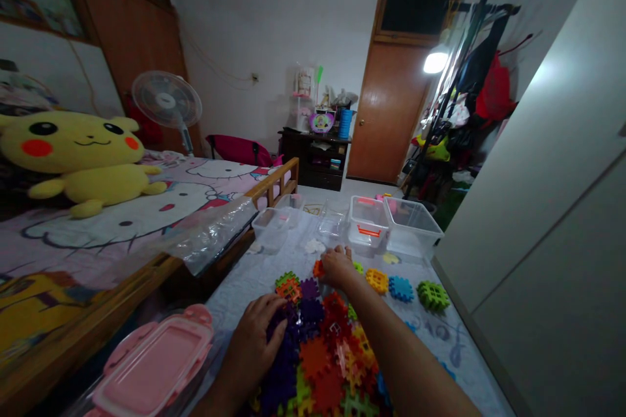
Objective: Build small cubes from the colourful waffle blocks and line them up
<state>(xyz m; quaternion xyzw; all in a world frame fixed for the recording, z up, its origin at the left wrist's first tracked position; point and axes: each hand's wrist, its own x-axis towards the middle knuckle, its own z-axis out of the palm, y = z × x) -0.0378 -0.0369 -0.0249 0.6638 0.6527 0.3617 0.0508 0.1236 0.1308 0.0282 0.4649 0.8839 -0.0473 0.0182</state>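
- Pale patterned sheet [430, 339], spread on the floor
- Heap of interlocking plastic blocks [317, 355], multicoloured, on the sheet between both hands
- Left hand [257, 339]: fingers spread, resting on purple blocks [281, 371]
- Right hand [337, 266]: fingers curled down at the heap's far edge, just beside a small orange block [318, 268]; pinching or not, cannot tell
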